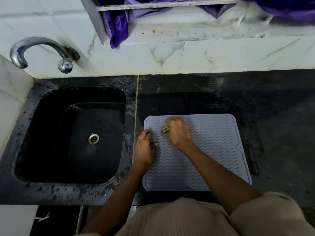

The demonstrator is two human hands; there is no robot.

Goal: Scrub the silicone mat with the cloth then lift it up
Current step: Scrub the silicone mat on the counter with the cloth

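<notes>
Silicone mat (213, 150) flat on countertop (272, 103), lower centre-right of frame. Sink (71, 133) sunk into countertop at left, well apart from mat's left edge; drain (93, 139) in basin floor. Tap (34, 50) on tiled wall (221, 55) at upper left, spout above sink's far left corner. Window ledge (196, 29) above wall at top centre, fabric (119, 26) hanging over it. Left hand (145, 147) on mat's left edge. Right hand (177, 132) on mat's upper left part, just right of left hand, scrubbing pad (165, 129) beneath fingers.

No readable text, label or number shows anywhere, though the view is somewhat blurred.
</notes>
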